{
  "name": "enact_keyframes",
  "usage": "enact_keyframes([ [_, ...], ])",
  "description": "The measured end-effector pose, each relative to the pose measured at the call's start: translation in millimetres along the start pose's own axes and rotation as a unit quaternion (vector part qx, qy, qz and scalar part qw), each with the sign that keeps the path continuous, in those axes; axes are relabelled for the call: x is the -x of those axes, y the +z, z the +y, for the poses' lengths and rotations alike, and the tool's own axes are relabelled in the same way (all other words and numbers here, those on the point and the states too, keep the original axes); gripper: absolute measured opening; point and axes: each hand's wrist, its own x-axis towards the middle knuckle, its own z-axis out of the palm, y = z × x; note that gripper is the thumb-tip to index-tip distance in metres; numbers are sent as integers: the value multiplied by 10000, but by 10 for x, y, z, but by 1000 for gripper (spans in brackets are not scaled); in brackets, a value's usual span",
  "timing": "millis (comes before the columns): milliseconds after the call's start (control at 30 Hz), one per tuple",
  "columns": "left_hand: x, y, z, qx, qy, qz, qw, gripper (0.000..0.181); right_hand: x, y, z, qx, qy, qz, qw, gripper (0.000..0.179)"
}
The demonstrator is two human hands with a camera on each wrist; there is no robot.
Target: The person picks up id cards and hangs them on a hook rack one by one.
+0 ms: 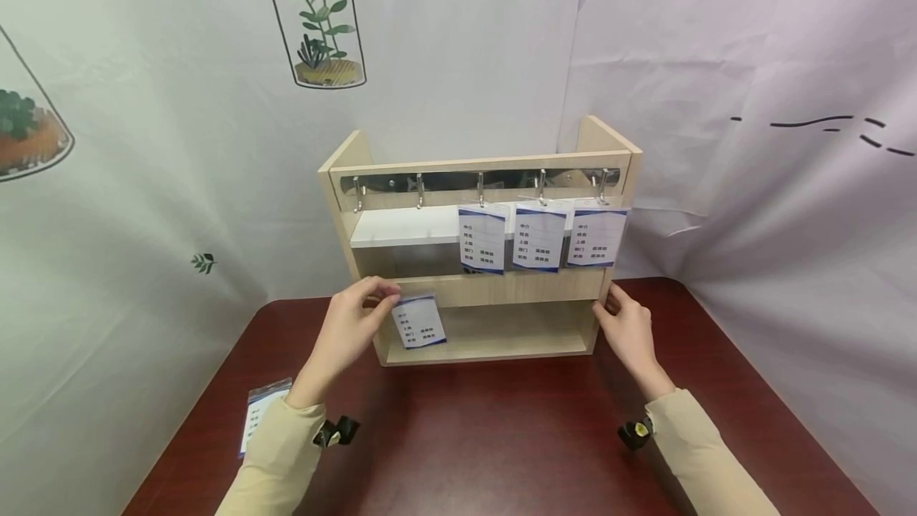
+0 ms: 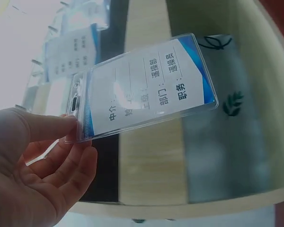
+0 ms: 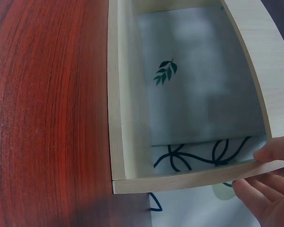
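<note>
In the head view my left hand (image 1: 356, 315) is in front of the lower left of a small wooden shelf (image 1: 501, 290). Thumb and fingers pinch the slotted top edge of a clear-sleeved name badge (image 2: 146, 85), whose printed side and blue corners show in the left wrist view. My right hand (image 1: 626, 328) holds the shelf's right side panel (image 3: 213, 176), thumb on the inner side and fingers outside. Three similar badges hang along the shelf front: one near the middle (image 1: 482, 240), another beside it (image 1: 539, 239) and the last at the right (image 1: 598, 237).
A metal rail (image 1: 451, 180) with several hooks runs across the shelf's upper front. Another badge (image 1: 262, 412) lies on the dark red table (image 1: 487, 436) at left, partly behind my left sleeve. Behind the shelf hangs a pale cloth (image 1: 466, 62) with plant drawings.
</note>
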Motion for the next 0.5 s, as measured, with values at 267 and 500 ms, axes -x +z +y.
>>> enact_keyframes([
  [267, -200, -117, 219, -45, 292, 35, 9996, 11, -21, 5, -12, -3, -17, 2, 10000, 38],
  [500, -340, -192, 380, -27, 460, 259, 9986, 11, -5, -4, -6, 42, -11, -30, 10000, 39],
])
